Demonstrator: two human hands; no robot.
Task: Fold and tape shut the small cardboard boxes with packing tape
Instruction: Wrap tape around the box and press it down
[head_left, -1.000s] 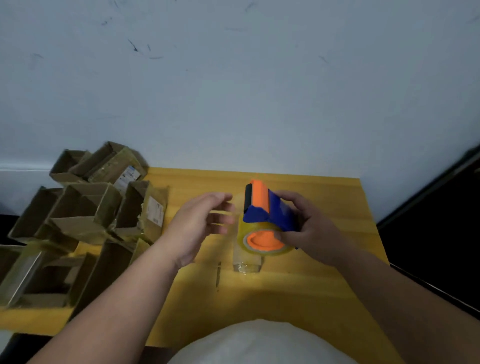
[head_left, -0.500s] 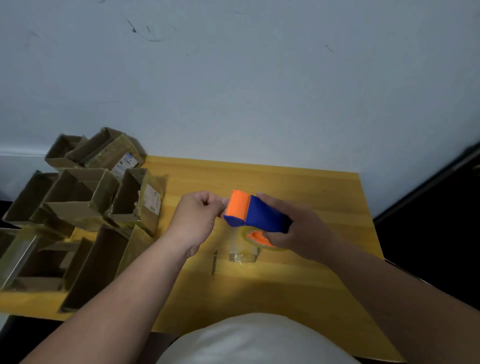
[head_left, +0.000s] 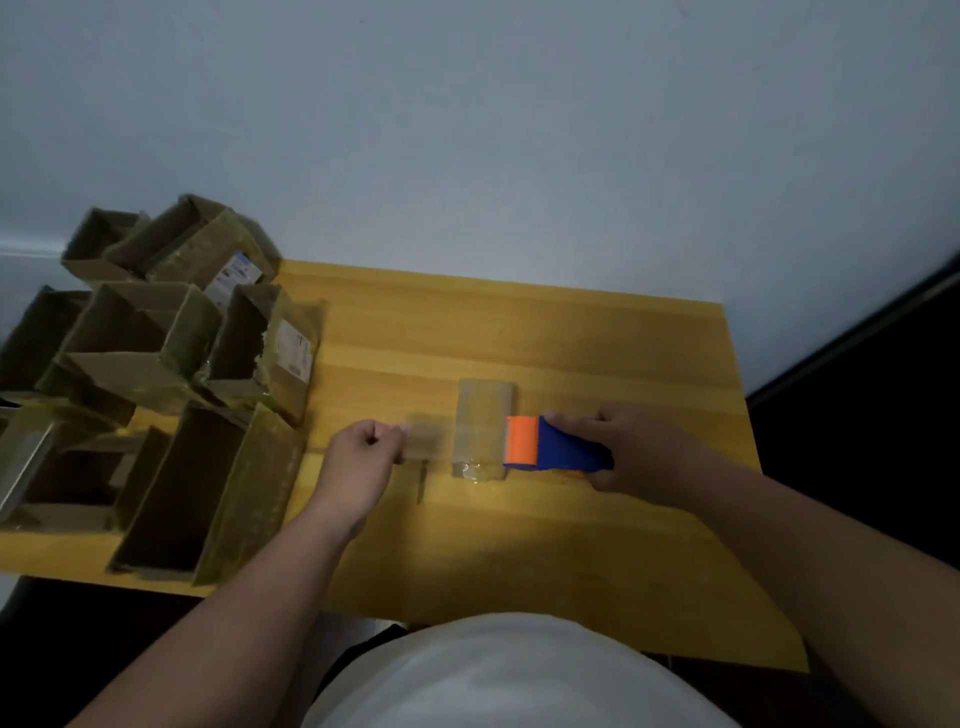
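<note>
Yellow wooden table (head_left: 597, 343) against a pale wall (head_left: 467, 130), and we're right over it. Right hand (head_left: 641, 454) has its fingers and thumb wrapped around the tape gun (head_left: 558, 451), blue body with an orange nose, that nose pointing toward the left hand. Left hand (head_left: 363, 454) is curled into a tight fist, thumb and forefinger pinched on the tape (head_left: 423, 434), a faint clear strip running from that pinch back to the orange nose (blurred, so its edges are hard to trace). Between the two grips, under the stretched strip, a clear piece of film (head_left: 483, 428) lies flat on the wood, just touching the orange nose in this view. Near the left fist, toward the body, a thin dark mark (head_left: 421, 480) sits on the tabletop. Out beyond the left wrist, the boxes (head_left: 156, 395): a crowded pile of small cardboard ones, all open-topped, flaps up, some tipped on their sides, two showing white labels. They sit well apart from the tape gun. White shirt (head_left: 514, 675) fills the near edge.
</note>
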